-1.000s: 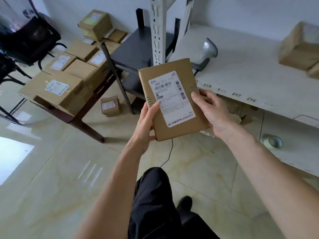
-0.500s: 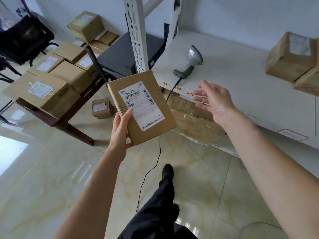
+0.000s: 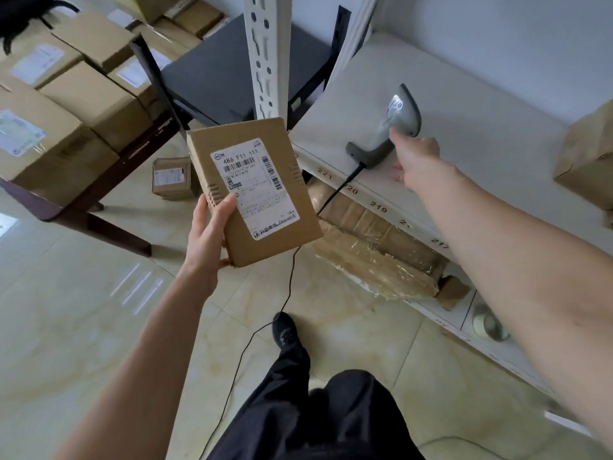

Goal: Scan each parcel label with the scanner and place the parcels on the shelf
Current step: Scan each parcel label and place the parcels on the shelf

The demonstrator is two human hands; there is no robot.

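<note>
Parcel (image 3: pixel 253 190) held up in left hand (image 3: pixel 207 240), label (image 3: pixel 255 189) facing camera and tilted toward shelf; judged: kept label-up so barcode is ready for the scan. Thumb lies over the box's front left edge near the label corner, other fingers behind and under it, so grip is a clamp on lower left corner; rest of box unsupported.

Scanner (image 3: pixel 388 131) lies on shelf (image 3: pixel 464 94) near front edge, above nos. 221/220, cord (image 3: pixel 292 270) dropping over the edge to floor. Judged: parked there for reach from standing spot.

Right hand (image 3: pixel 414 157) stretched out to scanner, fingers extended and loosely spread, fingertips touching the handle below the head. Not closed round it; holds nothing yet. Thumb side partly hidden.

Step in hand, judged: pickup of scanner, scan not yet done. Parcel not on shelf. Other boxes (image 3: pixel 590 161) on shelf at right, more stacked on table (image 3: pixel 109 224) at left, wrapped bundle (image 3: pixel 381 257) on lower tier.
</note>
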